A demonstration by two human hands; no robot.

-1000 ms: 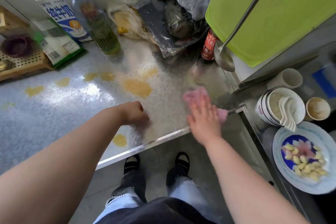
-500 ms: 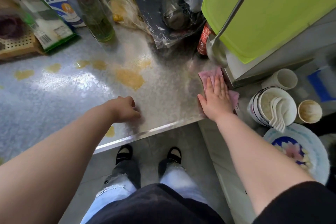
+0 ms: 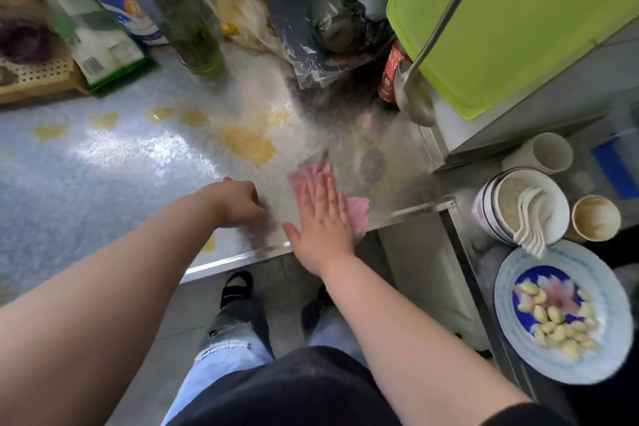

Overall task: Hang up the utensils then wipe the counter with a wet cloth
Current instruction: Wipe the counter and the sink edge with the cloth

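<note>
My right hand [image 3: 320, 218] lies flat, fingers straight, pressing the pink cloth [image 3: 356, 213] onto the bench [image 3: 103, 162] near its front edge, a little right of the frame's centre. Half a second ago that hand and cloth were further right, at the bench's right-hand corner beside the ladle; now they have slid left, close to my left hand [image 3: 238, 202]. My left hand has barely shifted: it rests on the bench as a loose fist, fingers curled and gripping nothing.

The yellow stains [image 3: 249, 145] sit where they were, above both hands in the middle of the frame.

The ladle [image 3: 415, 97] hangs in front of the green cutting board [image 3: 518, 21] at the upper right, its handle cut off by the top edge. Most of the cloth is hidden under my palm; only its upper and right-hand edges show. The milk carton [image 3: 114, 0] and bottle [image 3: 179, 14] at the upper left are cropped at the top. The red can [image 3: 390, 73] is half hidden behind the ladle's bowl, its label too blurred to read.
</note>
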